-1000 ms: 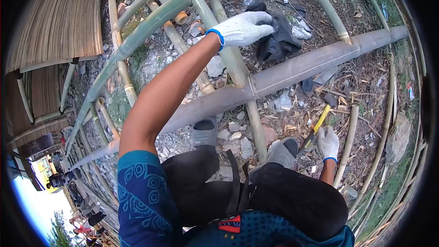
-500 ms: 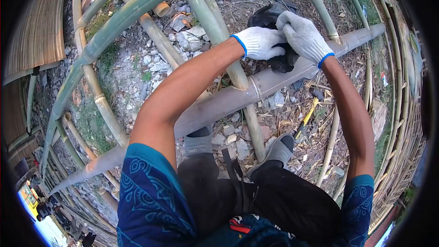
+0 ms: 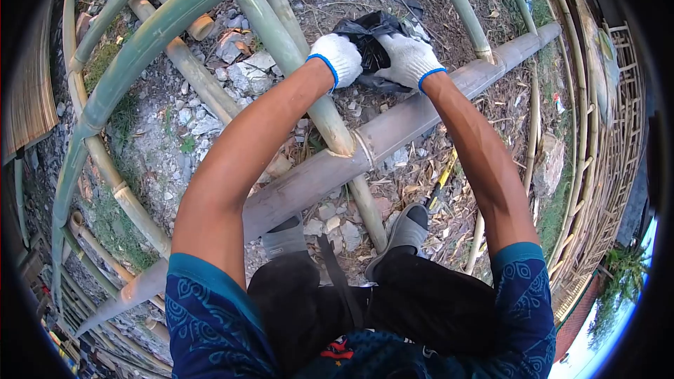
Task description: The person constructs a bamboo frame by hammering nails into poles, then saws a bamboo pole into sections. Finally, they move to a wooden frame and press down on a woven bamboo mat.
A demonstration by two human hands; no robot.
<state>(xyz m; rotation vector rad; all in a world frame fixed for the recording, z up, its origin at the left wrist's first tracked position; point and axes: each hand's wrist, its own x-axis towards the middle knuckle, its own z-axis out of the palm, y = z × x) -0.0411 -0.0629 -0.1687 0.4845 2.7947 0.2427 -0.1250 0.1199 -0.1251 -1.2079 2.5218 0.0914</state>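
Observation:
A black plastic bag (image 3: 371,31) hangs between my hands, just beyond the thick bamboo pole (image 3: 407,121). Its mouth is spread wide, and dark, thin shiny strands show faintly inside. My left hand (image 3: 338,60), in a white knit glove with a blue cuff, grips the bag's left edge. On the opposite side my right hand (image 3: 407,62), gloved the same way, holds the right edge. The fingertips of both hands are partly hidden by the plastic.
A bamboo post (image 3: 328,123) joins the pole near my left forearm. A large curved green bamboo (image 3: 147,63) arches at left. Below the pole lies a tool with a yellow handle (image 3: 444,177). Broken stones (image 3: 251,77) and dry leaves cover the ground. Bamboo lattice (image 3: 611,140) stands at right.
My hands have moved apart, and the bag's mouth is now pulled open between them; before, they were close together over the crumpled bag. The view has shifted to the right.

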